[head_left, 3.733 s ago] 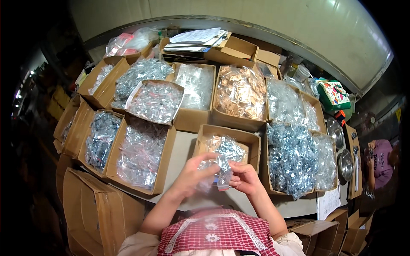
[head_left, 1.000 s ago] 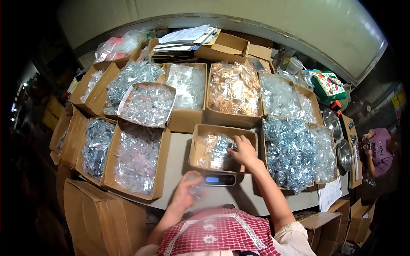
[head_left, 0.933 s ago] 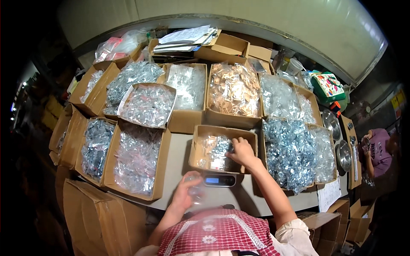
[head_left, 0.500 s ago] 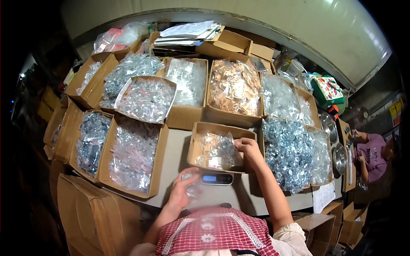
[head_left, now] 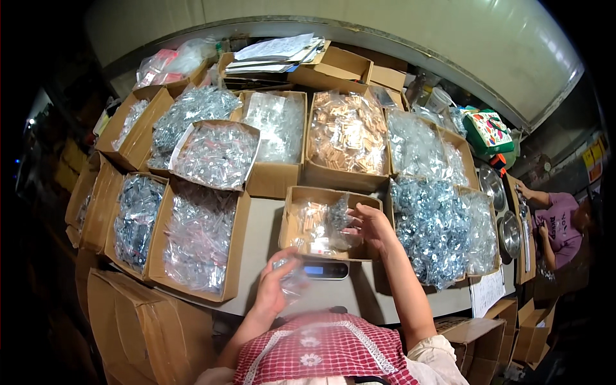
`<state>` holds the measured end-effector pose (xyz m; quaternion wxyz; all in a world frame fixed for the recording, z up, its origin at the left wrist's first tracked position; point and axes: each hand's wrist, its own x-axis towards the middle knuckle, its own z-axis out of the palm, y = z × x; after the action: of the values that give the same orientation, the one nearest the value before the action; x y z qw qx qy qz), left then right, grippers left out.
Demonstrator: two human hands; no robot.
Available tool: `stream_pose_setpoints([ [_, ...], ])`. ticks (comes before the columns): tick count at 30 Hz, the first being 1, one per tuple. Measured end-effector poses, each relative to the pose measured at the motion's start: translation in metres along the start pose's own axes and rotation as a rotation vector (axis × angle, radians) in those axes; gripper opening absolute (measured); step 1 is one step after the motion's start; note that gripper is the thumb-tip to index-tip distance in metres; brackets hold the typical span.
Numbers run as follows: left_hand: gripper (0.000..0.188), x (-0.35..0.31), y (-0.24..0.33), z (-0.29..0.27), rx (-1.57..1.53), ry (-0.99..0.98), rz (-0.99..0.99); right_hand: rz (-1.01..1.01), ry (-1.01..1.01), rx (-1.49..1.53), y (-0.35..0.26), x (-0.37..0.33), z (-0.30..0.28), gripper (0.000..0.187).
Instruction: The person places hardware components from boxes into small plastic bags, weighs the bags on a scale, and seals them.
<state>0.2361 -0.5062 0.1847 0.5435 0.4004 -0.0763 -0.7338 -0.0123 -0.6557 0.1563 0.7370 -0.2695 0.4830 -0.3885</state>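
A small cardboard box (head_left: 333,253) stands in the middle of the table, with wood-coloured pieces (head_left: 312,215) and clear bags of small metal parts (head_left: 338,215) inside. Over its right side is my right hand (head_left: 372,226), fingers spread beside those bags and nothing gripped. My left hand (head_left: 273,289) is closed on a clear plastic bag (head_left: 294,287); what the bag contains is too blurred to make out. Just right of that hand, a digital scale (head_left: 335,270) with a lit blue display sits against the box's near side.
Larger boxes surround the small one: bagged screws (head_left: 202,234) at left, wooden pieces (head_left: 350,131) behind, bagged metal parts (head_left: 428,231) at right. Papers (head_left: 276,50) lie at the back. Metal bowls (head_left: 510,234) and another person (head_left: 561,224) are at far right.
My right hand's fingers have gone from a pinch at the clear bag in the small box to spread apart. The left hand still holds its bag in nearly the same place.
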Motion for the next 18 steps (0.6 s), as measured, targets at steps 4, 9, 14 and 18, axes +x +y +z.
stream_pose_setpoints([
  [4, 0.037, 0.001, -0.003, 0.001, 0.002, 0.036, 0.02, -0.103, 0.119, -0.453, 0.012, 0.004, 0.017, 0.053],
  [9, 0.039, 0.003, -0.003, 0.002, 0.044, 0.025, 0.021, -0.528, 0.124, -0.545, 0.025, 0.018, 0.016, 0.034],
  [14, 0.045, -0.001, -0.004, -0.007, -0.033, -0.125, 0.069, -0.327, -0.303, -0.36, -0.029, -0.073, 0.081, 0.029],
  [18, 0.04, 0.001, -0.003, -0.007, -0.149, -0.057, -0.143, -0.45, -0.404, -0.897, -0.031, -0.065, 0.072, 0.026],
])
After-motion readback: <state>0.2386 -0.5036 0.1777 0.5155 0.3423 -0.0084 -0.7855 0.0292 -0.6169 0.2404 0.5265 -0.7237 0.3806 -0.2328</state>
